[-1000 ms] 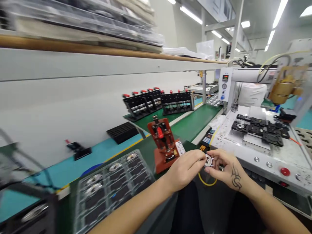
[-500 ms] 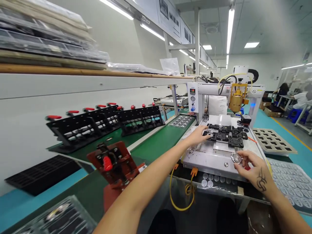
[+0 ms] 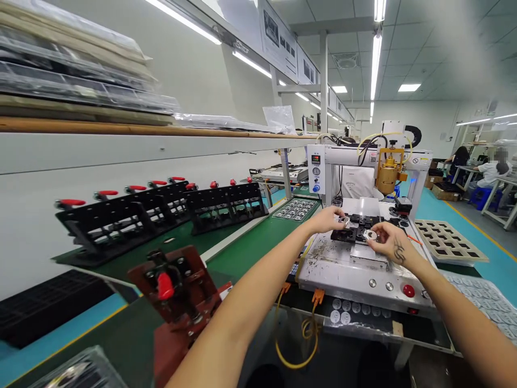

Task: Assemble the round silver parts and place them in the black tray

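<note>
My left hand [image 3: 326, 221] pinches a shiny round watch case [image 3: 344, 220] at the left side of the black fixture blocks [image 3: 344, 235]. Between the thumb and fingers of my right hand [image 3: 391, 243] is a second watch case [image 3: 370, 235], a silver ring with a pale centre, held over the front of the blocks. Fingers partly hide both cases. The blocks lie on the white bed [image 3: 331, 264] of a benchtop machine, whose brass-coloured head [image 3: 386, 175] hangs behind my hands.
Buttons, including a red one [image 3: 409, 291], line the machine's front. To the right lie a beige pocketed tray [image 3: 452, 237] and a clear tray of round parts [image 3: 480, 296]. A red clamp fixture [image 3: 177, 285] and black racks [image 3: 226, 207] stand left. A yellow cable [image 3: 278, 339] hangs in front.
My right hand has moved left and away from me, bringing its watch case from the machine's front edge to the black blocks. My left hand has drawn slightly back, lifting a watch case.
</note>
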Demonstrator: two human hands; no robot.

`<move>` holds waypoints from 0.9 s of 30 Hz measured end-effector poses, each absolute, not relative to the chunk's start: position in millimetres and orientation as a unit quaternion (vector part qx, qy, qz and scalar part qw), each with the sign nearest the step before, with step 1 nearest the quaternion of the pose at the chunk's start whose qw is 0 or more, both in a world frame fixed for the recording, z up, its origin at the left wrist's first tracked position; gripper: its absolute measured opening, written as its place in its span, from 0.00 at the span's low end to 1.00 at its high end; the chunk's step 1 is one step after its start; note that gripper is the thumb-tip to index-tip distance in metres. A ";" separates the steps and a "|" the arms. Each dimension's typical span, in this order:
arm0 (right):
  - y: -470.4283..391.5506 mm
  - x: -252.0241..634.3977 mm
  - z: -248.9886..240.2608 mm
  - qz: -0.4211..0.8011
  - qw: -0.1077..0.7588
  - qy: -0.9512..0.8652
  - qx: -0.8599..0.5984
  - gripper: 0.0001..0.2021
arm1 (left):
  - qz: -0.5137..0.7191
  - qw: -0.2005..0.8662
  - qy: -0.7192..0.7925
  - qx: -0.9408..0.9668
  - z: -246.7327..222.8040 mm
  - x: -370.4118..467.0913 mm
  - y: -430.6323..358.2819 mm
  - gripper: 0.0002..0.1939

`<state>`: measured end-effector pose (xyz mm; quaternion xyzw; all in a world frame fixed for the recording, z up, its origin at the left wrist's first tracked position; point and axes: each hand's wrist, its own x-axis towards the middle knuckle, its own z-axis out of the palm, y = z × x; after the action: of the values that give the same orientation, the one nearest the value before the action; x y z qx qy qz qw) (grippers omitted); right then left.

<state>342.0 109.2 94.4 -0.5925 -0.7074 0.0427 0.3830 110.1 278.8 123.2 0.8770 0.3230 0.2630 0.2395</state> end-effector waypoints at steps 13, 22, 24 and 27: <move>231.9 314.3 92.4 0.098 0.200 -0.791 -0.570 0.14 | 0.464 0.297 0.293 0.782 121.1 -2.3 161.9 0.18; 192.3 310.7 91.3 -0.014 0.275 -0.766 -0.581 0.15 | 0.492 0.359 0.292 0.738 95.5 6.0 124.9 0.19; 150.1 328.3 86.3 -0.052 0.313 -0.735 -0.599 0.19 | 0.497 0.368 0.298 0.727 78.8 8.3 114.7 0.20; 64.9 368.2 60.2 -0.142 0.390 -0.650 -0.636 0.17 | 0.497 0.382 0.327 0.707 45.2 2.0 100.5 0.19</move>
<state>368.2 64.9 60.2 -0.6365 -0.6502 -0.1421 0.3898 2.0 100.5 45.2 0.7074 0.3270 0.4969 0.3818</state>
